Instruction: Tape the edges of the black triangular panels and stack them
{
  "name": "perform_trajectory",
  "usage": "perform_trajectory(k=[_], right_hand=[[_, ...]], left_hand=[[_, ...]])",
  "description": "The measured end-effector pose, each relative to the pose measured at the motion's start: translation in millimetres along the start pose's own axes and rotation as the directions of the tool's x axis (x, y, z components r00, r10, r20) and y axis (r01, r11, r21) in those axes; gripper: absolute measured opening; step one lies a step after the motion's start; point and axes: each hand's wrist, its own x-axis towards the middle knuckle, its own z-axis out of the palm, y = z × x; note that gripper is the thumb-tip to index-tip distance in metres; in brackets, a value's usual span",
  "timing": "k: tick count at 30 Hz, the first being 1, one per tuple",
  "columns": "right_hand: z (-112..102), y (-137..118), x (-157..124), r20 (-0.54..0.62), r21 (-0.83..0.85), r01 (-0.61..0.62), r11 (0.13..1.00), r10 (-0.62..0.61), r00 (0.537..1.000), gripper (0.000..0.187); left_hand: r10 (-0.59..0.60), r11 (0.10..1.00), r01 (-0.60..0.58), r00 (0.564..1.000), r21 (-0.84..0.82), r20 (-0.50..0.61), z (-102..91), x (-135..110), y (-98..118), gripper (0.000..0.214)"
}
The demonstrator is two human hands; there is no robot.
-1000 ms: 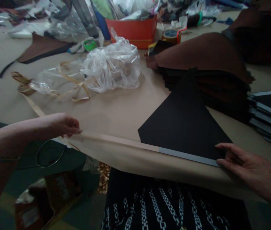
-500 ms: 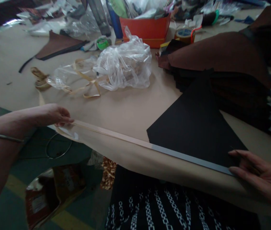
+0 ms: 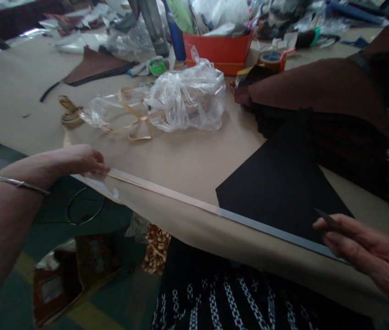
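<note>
My left hand (image 3: 86, 159), closed in a pinch, holds the far end of a narrow pale tape (image 3: 167, 193) near the table's front edge. The tape runs straight to the right and meets a grey strip (image 3: 270, 230) along the lower edge of a black fabric panel (image 3: 273, 178). Over the panel's lower right corner is my right hand (image 3: 369, 250), closed on a small dark pointed blade (image 3: 325, 217) whose tip sticks out past the fingers. The blade's rear part is hidden in the palm. The right fingertips overlap the grey strip's right end; whether they touch it I cannot tell.
Stacked brown and black pieces (image 3: 318, 87) lie at the right. Behind are a clear plastic bag (image 3: 187, 98), loose beige tape (image 3: 141, 121), a red bin (image 3: 218, 52) and a tape roll (image 3: 270, 58). Below the table edge, an open bag (image 3: 74, 275) stands on the floor.
My right hand has lifted off the strip's end, and the blade's tip now shows plainly, pointing left. My left hand still pinches the tape. The whole view has shifted slightly.
</note>
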Motion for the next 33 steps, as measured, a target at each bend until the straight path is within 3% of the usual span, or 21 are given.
perform_trajectory(k=[2,3,6,9,12,16,20,23,26,28,30,33], right_hand=[[16,-38,7,0.19,0.205,0.085,0.975,-0.125,0.974,0.037],[27,-57,14,0.295,0.333,0.094,0.938,-0.198,0.935,0.037],[65,-94,41,0.45,0.653,-0.087,0.753,-0.293,0.844,0.033],[95,-102,69,0.519,0.743,-0.306,0.595,-0.224,0.825,0.026],[102,-99,80,0.553,0.759,-0.382,0.527,-0.213,0.806,0.021],[87,-99,74,0.516,0.769,-0.329,0.548,-0.229,0.825,0.022],[69,-100,60,0.38,0.758,-0.107,0.643,-0.303,0.874,0.03],[66,-100,50,0.335,0.631,0.033,0.775,-0.31,0.89,0.028],[71,-101,43,0.303,0.48,0.131,0.867,-0.304,0.903,0.028],[75,-102,40,0.225,0.367,0.225,0.903,-0.32,0.92,0.026],[78,-103,40,0.149,0.274,0.293,0.916,-0.341,0.928,0.023],[87,-102,42,0.178,0.272,0.259,0.927,-0.313,0.933,0.023]], left_hand=[[0.013,1.0,-0.013,1.0,0.021,0.018,-0.6,-2,1,0.032],[0.018,0.999,-0.019,0.999,0.031,0.031,-0.9,-2,2,0.031],[0.035,0.998,-0.037,0.999,0.044,0.038,-1.6,-3,3,0.033],[0.051,0.997,-0.052,0.998,0.051,0.025,-1.3,-5,2,0.035],[0.069,0.995,-0.066,0.997,0.073,-0.046,-0.9,-9,1,0.036],[0.109,0.989,-0.09,0.98,0.12,-0.168,-3.8,-15,7,0.034],[0.229,0.967,-0.171,0.909,0.189,-0.349,-5.4,-36,42,0.029],[0.402,0.913,-0.321,0.809,0.251,-0.429,4.0,-66,95,0.026],[0.592,0.806,-0.525,0.704,0.274,-0.392,25.2,-98,155,0.02],[0.734,0.655,-0.735,0.563,0.175,-0.38,41.9,-112,188,0.017],[0.76,0.611,-0.782,0.536,0.122,-0.368,56.2,-120,210,0.016],[0.736,0.644,-0.755,0.569,0.123,-0.367,67.1,-120,223,0.018]])
